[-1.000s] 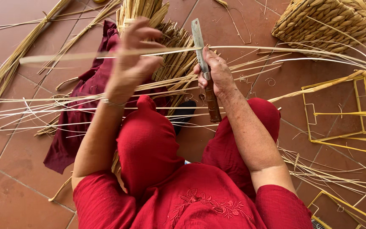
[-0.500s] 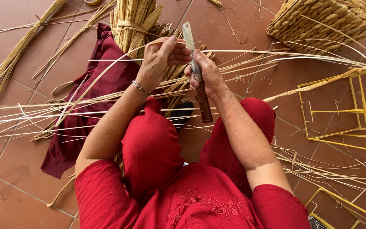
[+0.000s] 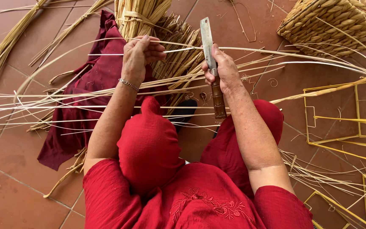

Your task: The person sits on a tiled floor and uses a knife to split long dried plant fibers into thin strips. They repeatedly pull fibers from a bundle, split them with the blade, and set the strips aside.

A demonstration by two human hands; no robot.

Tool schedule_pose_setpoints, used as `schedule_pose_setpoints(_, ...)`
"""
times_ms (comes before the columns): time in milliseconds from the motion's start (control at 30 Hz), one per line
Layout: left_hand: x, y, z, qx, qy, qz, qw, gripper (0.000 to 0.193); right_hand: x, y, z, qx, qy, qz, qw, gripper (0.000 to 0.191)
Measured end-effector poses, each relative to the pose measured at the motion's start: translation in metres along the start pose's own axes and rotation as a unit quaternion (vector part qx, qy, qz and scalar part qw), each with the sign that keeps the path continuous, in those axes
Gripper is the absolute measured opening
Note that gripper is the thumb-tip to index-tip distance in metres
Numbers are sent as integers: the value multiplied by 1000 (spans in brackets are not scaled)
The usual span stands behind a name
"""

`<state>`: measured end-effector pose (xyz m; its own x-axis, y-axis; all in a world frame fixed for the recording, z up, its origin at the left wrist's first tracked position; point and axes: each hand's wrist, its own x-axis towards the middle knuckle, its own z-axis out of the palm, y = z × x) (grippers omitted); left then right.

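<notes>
Red floor tiles [image 3: 5, 199] lie under a person who sits and works with straw.

Nearest are the red clothes [image 3: 149, 144] on the knees and chest. Past the knees, long thin reeds [image 3: 64, 108] stretch flat from side to side. A dark red cloth [image 3: 94, 80] lies on the floor by the left arm. The left hand [image 3: 138, 57] is closed, and its fingers pinch one thin reed strip [image 3: 178, 50] that runs across to the knife. A thin bracelet [image 3: 128, 84] sits on that wrist. The right hand [image 3: 221, 70] is shut tight around a knife [image 3: 208, 38] with a brown handle, and the flat blade points up and away. Farther off stands a tied straw bundle [image 3: 138, 17]. A woven basket [image 3: 339, 25] sits far right, and yellow wire frames [image 3: 352, 123] lie near the right arm.
</notes>
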<state>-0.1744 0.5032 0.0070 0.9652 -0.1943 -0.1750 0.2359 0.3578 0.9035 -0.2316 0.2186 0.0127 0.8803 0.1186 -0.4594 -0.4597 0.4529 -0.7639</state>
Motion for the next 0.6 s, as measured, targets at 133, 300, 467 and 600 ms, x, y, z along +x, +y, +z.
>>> schedule_pose_setpoints(133,-4,6,-5,21,6,57,998,32,2,0,2,10,-1,1,1000,48)
schedule_pose_setpoints(300,-6,35,-20,33,64,103,992,29,-1,-9,-9,24,-3,-21,999,53)
schedule_pose_setpoints(467,-14,41,-20,-11,34,82,996,27,-2,-14,-9,47,-24,-39,998,54)
schedule_pose_setpoints(600,-12,32,4,-51,-21,80,995,26,-4,-14,-1,78,-54,-43,995,56)
